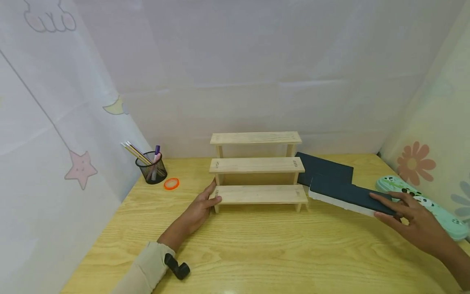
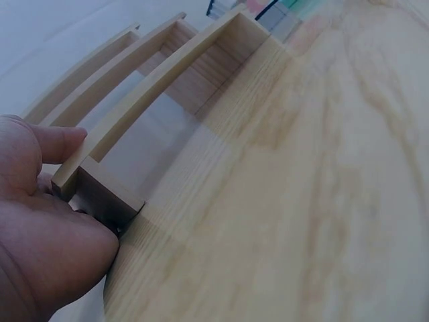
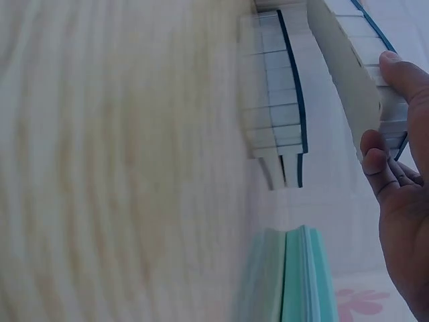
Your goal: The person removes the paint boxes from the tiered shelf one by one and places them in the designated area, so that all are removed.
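A pale wooden three-tier stand (image 1: 257, 194) stands on the table. My left hand (image 1: 198, 208) grips the left end of its lowest step, with the thumb on top of the board. In the left wrist view the thumb presses the board (image 2: 134, 100) close to its end leg. At the right, my right hand (image 1: 418, 218) pinches one end of a long piece with a dark blue top and white underside (image 1: 345, 194). The right wrist view shows segments along its white side (image 3: 352, 67). Another dark blue piece (image 1: 327, 167) lies behind it, partly hidden by the stand.
A mint green panda case (image 1: 446, 216) lies at the right edge, beyond my right hand. Back left stands a black mesh cup (image 1: 156, 171) with pencils and pens, and an orange ring (image 1: 171, 183) beside it. Printed cloth (image 1: 257, 81) hangs behind the table.
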The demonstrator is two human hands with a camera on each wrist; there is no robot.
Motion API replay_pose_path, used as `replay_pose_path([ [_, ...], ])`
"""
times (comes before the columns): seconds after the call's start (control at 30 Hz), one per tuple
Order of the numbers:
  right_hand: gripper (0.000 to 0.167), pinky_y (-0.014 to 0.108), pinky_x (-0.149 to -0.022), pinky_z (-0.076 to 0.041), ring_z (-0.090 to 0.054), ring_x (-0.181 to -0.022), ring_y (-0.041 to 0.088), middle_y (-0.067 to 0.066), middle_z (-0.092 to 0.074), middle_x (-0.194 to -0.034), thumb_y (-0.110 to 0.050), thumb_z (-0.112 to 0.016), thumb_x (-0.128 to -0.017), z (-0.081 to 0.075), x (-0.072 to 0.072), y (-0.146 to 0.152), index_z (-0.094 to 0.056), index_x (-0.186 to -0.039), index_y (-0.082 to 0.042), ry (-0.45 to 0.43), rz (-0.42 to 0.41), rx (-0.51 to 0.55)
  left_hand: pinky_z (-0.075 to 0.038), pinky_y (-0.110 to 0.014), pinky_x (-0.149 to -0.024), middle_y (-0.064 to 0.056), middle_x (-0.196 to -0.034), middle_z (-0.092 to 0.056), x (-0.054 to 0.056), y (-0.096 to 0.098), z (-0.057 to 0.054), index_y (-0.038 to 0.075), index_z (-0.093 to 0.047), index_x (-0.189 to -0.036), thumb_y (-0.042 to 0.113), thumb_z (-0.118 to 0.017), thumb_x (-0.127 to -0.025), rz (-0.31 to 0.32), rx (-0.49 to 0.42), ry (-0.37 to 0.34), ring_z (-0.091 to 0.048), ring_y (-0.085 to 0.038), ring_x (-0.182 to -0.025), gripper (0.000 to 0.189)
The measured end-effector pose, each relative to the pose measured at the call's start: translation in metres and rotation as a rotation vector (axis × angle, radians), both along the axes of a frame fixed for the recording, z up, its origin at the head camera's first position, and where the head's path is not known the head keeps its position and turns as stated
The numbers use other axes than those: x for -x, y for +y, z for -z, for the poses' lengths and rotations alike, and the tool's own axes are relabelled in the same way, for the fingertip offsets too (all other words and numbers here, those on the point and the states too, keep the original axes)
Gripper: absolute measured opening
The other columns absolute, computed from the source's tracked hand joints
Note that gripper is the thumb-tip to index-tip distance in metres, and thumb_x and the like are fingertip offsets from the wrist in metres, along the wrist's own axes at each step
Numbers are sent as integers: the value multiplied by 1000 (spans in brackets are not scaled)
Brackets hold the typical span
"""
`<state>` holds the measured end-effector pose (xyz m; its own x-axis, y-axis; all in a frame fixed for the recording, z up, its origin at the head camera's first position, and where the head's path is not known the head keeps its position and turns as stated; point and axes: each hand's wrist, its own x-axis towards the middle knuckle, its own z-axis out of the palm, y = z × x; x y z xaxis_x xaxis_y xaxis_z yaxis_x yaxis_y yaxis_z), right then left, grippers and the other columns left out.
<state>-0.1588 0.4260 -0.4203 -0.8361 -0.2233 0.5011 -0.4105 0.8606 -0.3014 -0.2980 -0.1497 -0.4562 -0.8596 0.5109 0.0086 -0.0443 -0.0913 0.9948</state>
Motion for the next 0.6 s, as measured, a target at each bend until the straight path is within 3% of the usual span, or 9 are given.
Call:
replay_pose_path([
  [0.23,62,26,-53,-38,-51,-77,2,10,-47,-137,-12,-79,-87,10,-1,3,-57,-145,-22,-65,-20,21,-3,-42,-120,6,-166,14,-2,1,-1,22,2,-162,15,-51,-106,15,-17,10,16,-14,-148,77],
  [0.43,61,26,-54,-41,-55,-87,2,17,-45,-140,-17,-79,-89,14,2,2,-57,-145,-24,-105,-37,-23,0,-42,-120,6,-165,15,-3,1,-1,22,2,-162,15,-51,-106,10,-10,10,19,-14,-148,77],
  [0.6,62,26,-56,-42,-55,-88,3,15,-46,-138,-20,-81,-87,12,5,-4,-58,-144,-25,-111,-37,-29,1,-43,-120,6,-165,16,-1,0,0,22,2,-162,16,-52,-106,12,-15,6,20,-14,-148,78],
])
